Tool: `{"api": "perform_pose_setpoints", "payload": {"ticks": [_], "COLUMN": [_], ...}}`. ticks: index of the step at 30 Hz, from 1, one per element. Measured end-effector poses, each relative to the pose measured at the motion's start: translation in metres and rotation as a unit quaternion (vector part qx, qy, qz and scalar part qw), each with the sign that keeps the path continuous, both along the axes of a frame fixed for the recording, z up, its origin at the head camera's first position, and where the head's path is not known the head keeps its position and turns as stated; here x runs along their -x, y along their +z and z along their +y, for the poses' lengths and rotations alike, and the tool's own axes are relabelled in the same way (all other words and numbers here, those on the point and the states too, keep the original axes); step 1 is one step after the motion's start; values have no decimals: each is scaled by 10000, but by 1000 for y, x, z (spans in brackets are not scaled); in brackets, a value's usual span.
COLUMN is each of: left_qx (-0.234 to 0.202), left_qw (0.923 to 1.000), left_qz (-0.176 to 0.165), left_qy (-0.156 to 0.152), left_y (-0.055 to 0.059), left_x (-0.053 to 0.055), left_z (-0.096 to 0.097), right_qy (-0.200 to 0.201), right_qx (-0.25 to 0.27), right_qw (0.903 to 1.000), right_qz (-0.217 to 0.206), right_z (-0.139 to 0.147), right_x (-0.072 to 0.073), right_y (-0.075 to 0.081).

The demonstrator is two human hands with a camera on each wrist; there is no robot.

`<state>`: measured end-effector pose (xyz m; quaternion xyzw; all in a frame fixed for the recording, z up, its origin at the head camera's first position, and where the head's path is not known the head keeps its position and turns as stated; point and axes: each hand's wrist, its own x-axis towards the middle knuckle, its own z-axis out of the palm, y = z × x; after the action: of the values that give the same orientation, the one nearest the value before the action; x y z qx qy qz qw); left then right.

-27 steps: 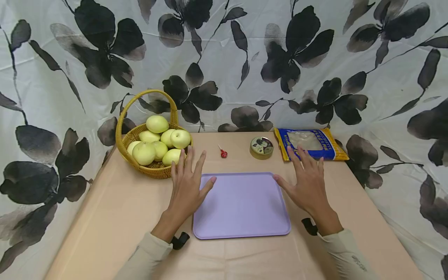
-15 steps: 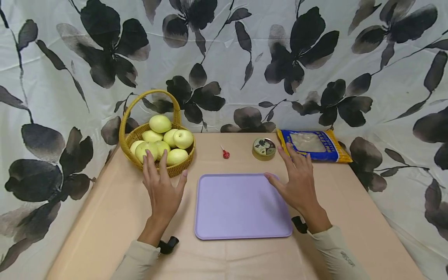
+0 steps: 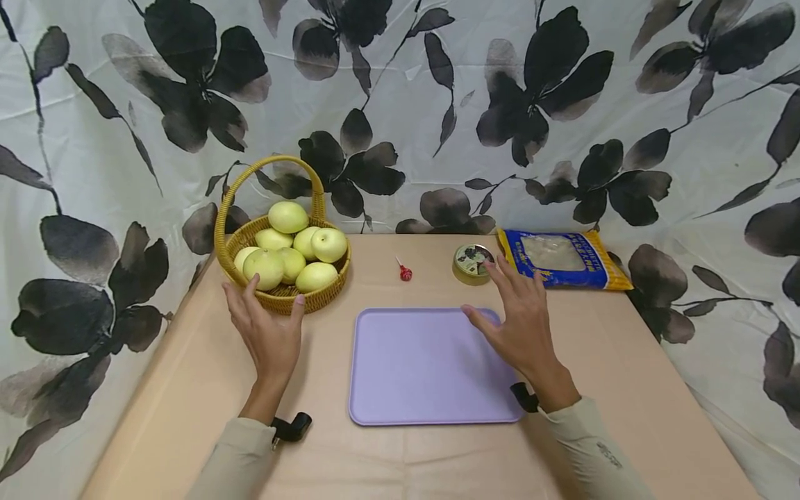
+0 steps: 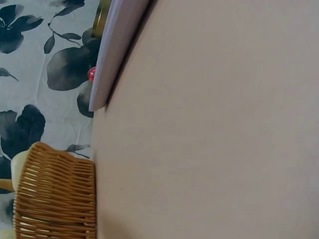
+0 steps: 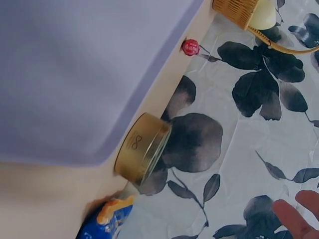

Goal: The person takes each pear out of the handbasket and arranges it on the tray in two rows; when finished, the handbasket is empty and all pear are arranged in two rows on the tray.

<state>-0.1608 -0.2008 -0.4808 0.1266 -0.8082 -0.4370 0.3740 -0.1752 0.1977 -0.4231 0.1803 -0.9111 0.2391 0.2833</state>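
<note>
My left hand (image 3: pixel 269 340) hovers in front of the wicker basket (image 3: pixel 321 297), fingers spread and bent slightly, with nothing in its grasp. Pale green round fruits (image 3: pixel 264 269) are heaped in that basket, which has a tall arched handle. Over the right edge of a lavender tray (image 3: pixel 431 368) is my right hand (image 3: pixel 523 333), its fingers apart and holding nothing. Its fingertips overlap a round gold tin (image 3: pixel 470 267) in the head view; the right wrist view shows the gold tin (image 5: pixel 142 149) apart from the fingers (image 5: pixel 294 219). Whether the left fingertips touch the basket cannot be told.
Behind the tray lies a small red lollipop (image 3: pixel 405 273) with a white stick. A blue and yellow packet (image 3: pixel 562 260) with a see-through window lies at the back right. A floral cloth (image 3: pixel 437 104) hangs behind the table (image 3: pixel 462 462).
My left hand has moved left, from the tray's left edge to the front of the basket. My right hand has shifted left, over the tray's right side. The objects stay in place.
</note>
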Motion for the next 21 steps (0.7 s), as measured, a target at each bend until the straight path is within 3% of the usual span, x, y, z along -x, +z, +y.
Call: {"api": "perform_pose_setpoints", "payload": {"ticks": [8, 21], "left_qx": [-770, -1214], "left_qw": [9963, 9910], "left_qz": [-391, -565], "left_qy": [-33, -24], "left_y": [-12, -20], "left_x": [10, 19], "left_z": [-2, -10], "right_qy": [338, 1068], "right_qx": [69, -72], "right_qw": [9994, 9943], "right_qz": [90, -1], "right_z": [-22, -85], "right_x": [8, 28], "right_y": [6, 15]}}
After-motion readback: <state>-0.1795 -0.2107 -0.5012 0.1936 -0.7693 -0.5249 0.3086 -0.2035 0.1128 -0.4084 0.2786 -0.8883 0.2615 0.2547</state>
